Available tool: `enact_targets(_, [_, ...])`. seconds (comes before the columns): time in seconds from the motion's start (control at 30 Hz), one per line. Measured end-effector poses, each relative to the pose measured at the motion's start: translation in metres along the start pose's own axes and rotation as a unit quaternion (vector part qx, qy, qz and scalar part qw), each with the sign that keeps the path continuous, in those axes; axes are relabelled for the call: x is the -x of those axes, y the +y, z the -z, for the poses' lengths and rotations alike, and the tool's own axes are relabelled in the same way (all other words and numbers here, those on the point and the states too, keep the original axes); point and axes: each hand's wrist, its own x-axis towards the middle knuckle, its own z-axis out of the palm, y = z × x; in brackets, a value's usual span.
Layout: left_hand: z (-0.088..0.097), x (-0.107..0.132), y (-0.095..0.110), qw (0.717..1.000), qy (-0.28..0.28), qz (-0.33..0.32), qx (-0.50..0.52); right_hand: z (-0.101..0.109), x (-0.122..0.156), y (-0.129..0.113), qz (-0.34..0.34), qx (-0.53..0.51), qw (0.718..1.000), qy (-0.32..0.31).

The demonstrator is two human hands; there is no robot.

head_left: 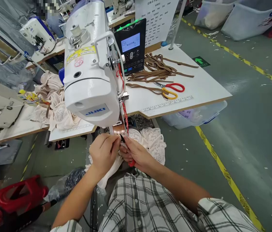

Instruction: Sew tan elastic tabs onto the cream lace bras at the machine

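Just below the sewing machine's (92, 90) needle area, my two hands meet in front of my lap. My right hand (139, 154) is closed around small thread snips (131, 163); their red end shows under the palm and a dark pointed tip sticks out by the thumb. Pinched fingers of my left hand (104, 149) sit beside that tip, and what they hold is too small to make out. Cream lace fabric (155, 145) hangs beneath and behind both hands. Red thread (125, 116) runs down the machine's front towards them.
On the white table (208, 88) lie brown straps (160, 69) and scissors (171, 88) with one red and one yellow handle. A control panel (131, 46) stands beside the machine. Cream garments (56, 106) are heaped at left. A plastic bin (193, 116) sits beneath the table.
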Motion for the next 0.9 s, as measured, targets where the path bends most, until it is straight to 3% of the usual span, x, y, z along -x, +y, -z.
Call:
enact_targets(0.17, [-0.003, -0.001, -0.006, 0.999, 0.012, 0.039, 0.011, 0.009, -0.005, -0.004, 0.045, 0.018, 0.998, 0.045])
enact_targets(0.3, [-0.013, -0.008, -0.021, 0.984, 0.038, 0.176, -0.001, 0.025, -0.005, -0.007, 0.053, 0.007, 0.996, 0.065])
enact_targets(0.43, [-0.024, -0.012, -0.028, 0.955, 0.048, 0.291, 0.036, 0.034, -0.003, -0.008, 0.045, 0.087, 0.991, 0.094])
enact_targets(0.67, [-0.028, -0.015, -0.022, 0.932, 0.046, 0.347, 0.098, 0.037, -0.005, -0.009, 0.070, 0.151, 0.978, 0.124])
enact_targets(0.77, [-0.030, -0.016, -0.021, 0.931, 0.045, 0.352, 0.089, 0.037, -0.010, -0.012, 0.119, 0.225, 0.957, 0.139])
enact_targets(0.9, [-0.033, -0.015, -0.019, 0.927, 0.051, 0.361, 0.084, 0.032, -0.021, -0.023, 0.201, 0.354, 0.898, 0.165])
